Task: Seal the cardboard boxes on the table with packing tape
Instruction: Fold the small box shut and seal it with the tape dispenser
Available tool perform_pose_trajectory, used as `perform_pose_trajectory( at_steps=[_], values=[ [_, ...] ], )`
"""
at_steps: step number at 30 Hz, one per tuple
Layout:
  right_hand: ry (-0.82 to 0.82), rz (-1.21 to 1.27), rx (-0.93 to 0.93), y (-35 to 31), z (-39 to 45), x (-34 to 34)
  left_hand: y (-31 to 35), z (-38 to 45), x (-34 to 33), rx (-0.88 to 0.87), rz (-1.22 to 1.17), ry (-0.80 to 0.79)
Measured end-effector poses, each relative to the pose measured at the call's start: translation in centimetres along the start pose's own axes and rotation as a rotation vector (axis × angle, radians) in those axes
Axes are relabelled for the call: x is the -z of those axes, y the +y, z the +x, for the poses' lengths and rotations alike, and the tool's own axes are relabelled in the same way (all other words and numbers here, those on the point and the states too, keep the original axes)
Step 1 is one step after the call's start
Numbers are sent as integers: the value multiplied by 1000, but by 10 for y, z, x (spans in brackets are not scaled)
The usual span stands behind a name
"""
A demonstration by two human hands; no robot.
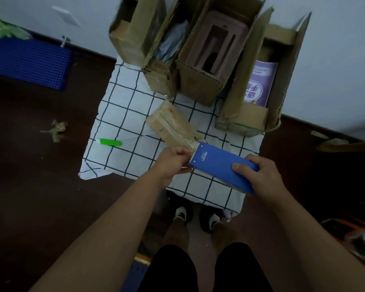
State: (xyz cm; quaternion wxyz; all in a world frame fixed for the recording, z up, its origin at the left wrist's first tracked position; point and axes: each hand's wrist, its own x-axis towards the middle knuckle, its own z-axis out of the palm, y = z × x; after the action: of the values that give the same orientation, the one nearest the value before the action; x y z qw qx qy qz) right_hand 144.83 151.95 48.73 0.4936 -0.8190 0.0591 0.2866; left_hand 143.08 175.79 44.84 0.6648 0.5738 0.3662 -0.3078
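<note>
Now both forearms reach forward over the worktop [118, 114]; right hand [261, 175] grips the dispenser [217, 165], left hand [171, 163] pinches its 10 o'clock end.

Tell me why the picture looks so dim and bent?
Head view: dim, bluish room light with no glare; the wide lens bows the open cardboard boxes outward; far edges are smeared, while the hands and blue tape dispenser stay fairly sharp.
</note>
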Motion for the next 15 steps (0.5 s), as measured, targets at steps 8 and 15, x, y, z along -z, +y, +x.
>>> perform_pose_trajectory(
  at_steps=[8, 15],
  values=[
    [-69, -269, 26, 9, 24, 49, -11, 8, 15, -68, -86, 314],
    [-179, -485, 122, -3, 69, 56, -24, 11, -24, -73, -312, 611]
  ],
)
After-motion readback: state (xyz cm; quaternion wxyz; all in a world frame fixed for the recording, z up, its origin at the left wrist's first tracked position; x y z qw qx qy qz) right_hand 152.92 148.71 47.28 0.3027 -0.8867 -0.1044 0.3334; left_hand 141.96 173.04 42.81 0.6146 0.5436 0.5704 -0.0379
